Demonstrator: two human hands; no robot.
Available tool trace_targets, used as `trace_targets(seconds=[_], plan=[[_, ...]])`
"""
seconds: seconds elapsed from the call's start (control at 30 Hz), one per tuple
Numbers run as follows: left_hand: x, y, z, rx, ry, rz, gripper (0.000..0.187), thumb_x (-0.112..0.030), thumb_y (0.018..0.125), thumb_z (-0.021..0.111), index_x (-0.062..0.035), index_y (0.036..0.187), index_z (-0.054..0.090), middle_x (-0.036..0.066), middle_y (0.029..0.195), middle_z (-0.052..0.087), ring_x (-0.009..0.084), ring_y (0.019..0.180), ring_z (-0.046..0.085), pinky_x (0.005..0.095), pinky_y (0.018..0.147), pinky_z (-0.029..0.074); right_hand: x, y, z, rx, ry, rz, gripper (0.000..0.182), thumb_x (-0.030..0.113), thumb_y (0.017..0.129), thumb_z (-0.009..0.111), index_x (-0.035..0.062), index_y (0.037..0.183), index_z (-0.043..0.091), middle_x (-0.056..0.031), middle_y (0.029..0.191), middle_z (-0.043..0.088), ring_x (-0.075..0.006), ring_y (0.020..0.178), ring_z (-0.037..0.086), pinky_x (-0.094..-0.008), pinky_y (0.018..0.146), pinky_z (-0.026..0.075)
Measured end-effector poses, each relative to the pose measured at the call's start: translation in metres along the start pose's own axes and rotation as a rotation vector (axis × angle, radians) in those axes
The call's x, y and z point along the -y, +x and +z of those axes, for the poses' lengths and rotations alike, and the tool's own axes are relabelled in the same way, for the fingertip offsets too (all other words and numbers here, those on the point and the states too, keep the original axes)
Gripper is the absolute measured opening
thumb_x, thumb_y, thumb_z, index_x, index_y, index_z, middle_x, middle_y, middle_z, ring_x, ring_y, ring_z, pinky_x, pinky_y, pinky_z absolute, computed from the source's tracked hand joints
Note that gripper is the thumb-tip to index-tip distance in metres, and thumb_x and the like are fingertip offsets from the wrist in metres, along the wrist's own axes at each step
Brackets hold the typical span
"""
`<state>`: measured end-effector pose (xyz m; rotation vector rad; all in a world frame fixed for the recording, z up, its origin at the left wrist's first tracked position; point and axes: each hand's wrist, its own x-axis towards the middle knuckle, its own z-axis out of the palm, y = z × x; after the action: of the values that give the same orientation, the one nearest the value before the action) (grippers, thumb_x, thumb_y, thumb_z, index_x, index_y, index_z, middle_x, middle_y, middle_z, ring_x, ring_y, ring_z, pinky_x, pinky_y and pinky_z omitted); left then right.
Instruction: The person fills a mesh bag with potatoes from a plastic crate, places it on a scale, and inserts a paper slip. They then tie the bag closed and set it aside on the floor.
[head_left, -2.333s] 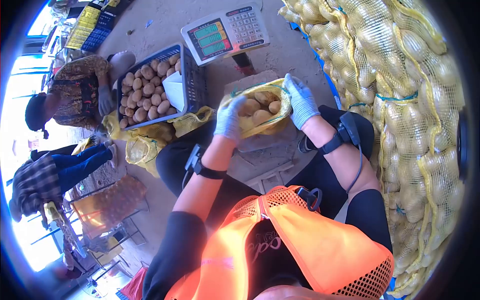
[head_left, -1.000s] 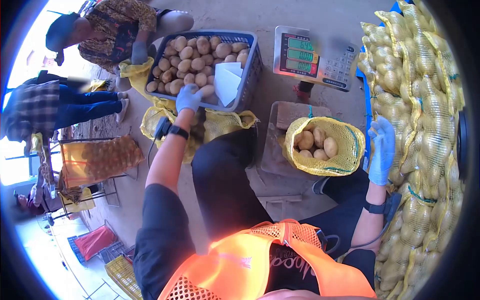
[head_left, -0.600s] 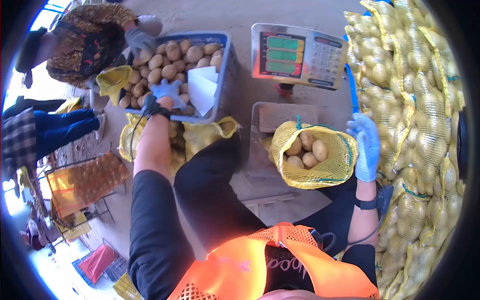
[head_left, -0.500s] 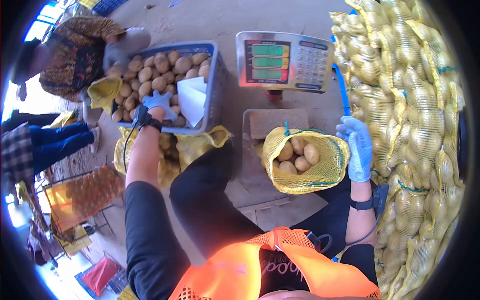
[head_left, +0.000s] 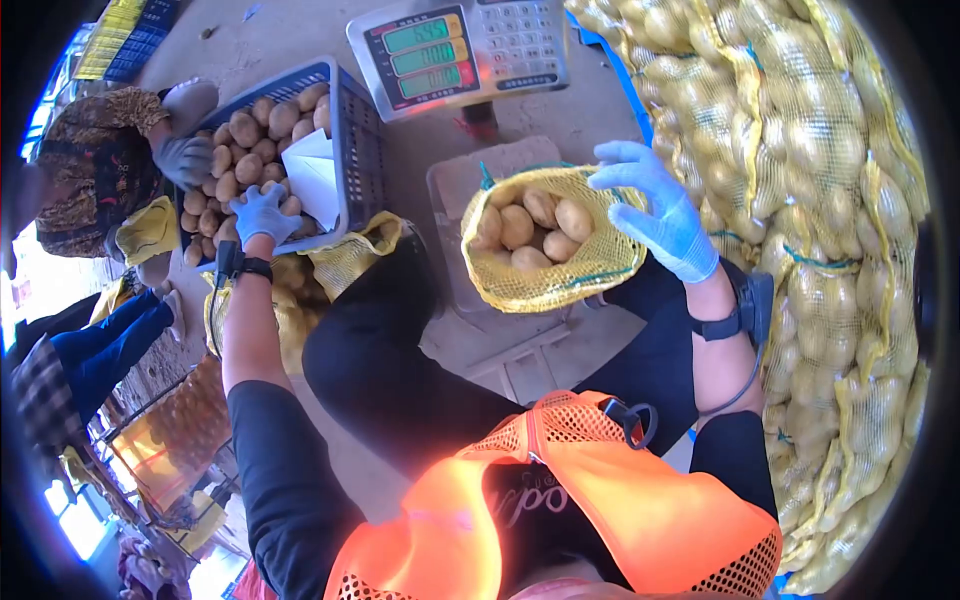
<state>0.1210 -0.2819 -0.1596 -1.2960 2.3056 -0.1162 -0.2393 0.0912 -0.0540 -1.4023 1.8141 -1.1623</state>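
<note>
My left hand (head_left: 264, 214), in a blue glove, lies on the potatoes (head_left: 250, 150) in the blue crate (head_left: 358, 140); its fingers curve over a potato at the crate's near edge. An open yellow mesh bag (head_left: 560, 290) with several potatoes (head_left: 540, 225) inside stands on the scale platform (head_left: 450, 190). Beside the bag's right rim my right hand (head_left: 660, 210), also gloved in blue, has its fingers spread, thumb near the mesh. Behind the bag is the scale's display (head_left: 430, 55) with lit green digits.
Filled mesh bags (head_left: 810, 200) are stacked along the right side. A co-worker's gloved hand (head_left: 185, 160) is at the crate's left, near a yellow bag (head_left: 148, 232). White paper (head_left: 312, 175) lies on the potatoes. Another person's legs (head_left: 110, 335) show at the left.
The view has shifted, moving crate, scale and bag up and left in the frame. My left hand's fingers have curled over the potatoes. My right hand has opened wider and turned toward the bag's rim.
</note>
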Motion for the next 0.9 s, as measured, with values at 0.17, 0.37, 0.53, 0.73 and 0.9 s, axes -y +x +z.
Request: trace_targets(seconds=[0.17,0.37,0.53,0.73,0.9], plan=[[-0.001,0.002,-0.021,0.198,0.14,0.001,0.081,-0.052,0.053,0.075,-0.0314,0.126,0.047,0.015,0.128,0.043,0.039,0.119,0.04,0.0558,0.101,0.028,0.004,-0.005,0.004,0.049,-0.209,-0.104,0.036,0.024,0.07,0.076,0.0081,0.1,0.065,-0.0156,0.124,0.047,-0.0295,0.113,0.049,-0.0375,0.093,0.041],[0.012,0.018,0.005,0.097,0.094,0.029,0.08,-0.043,0.048,0.074,-0.0291,0.123,0.05,0.017,0.12,0.052,0.0348,0.111,0.049,0.0522,0.098,0.031,0.003,-0.001,0.016,0.045,-0.203,-0.026,0.05,0.022,0.069,0.076,0.003,0.112,0.057,-0.0161,0.117,0.051,-0.0285,0.11,0.051,-0.0353,0.091,0.042],[0.021,-0.005,0.008,-0.348,-0.332,-0.364,0.065,-0.04,0.05,0.078,-0.0209,0.108,0.056,0.013,0.106,0.059,0.0276,0.103,0.055,0.0474,0.095,0.035,0.013,0.009,0.023,0.0,0.01,0.151,0.052,0.015,0.072,0.072,-0.0013,0.117,0.052,-0.0144,0.114,0.054,-0.0254,0.108,0.052,-0.0338,0.092,0.042],[0.013,-0.07,-0.051,-0.286,-2.081,-0.25,0.054,-0.023,0.068,0.073,-0.0132,0.113,0.045,0.01,0.101,0.054,0.0249,0.087,0.058,0.0477,0.074,0.05,0.001,0.0,0.029,0.007,-0.044,0.066,0.055,0.01,0.073,0.068,-0.0004,0.123,0.049,-0.0161,0.119,0.054,-0.0256,0.111,0.052,-0.0331,0.094,0.041],[-0.132,-0.176,-0.179,0.308,-2.545,0.975,0.036,-0.03,0.077,0.064,-0.0145,0.063,0.035,0.001,0.076,0.028,0.0205,0.071,0.03,0.0328,0.06,0.034,-0.01,-0.005,0.041,-0.001,0.085,0.075,0.061,0.008,0.07,0.069,0.001,0.126,0.047,-0.0174,0.125,0.051,-0.0258,0.115,0.05,-0.0328,0.096,0.04]])
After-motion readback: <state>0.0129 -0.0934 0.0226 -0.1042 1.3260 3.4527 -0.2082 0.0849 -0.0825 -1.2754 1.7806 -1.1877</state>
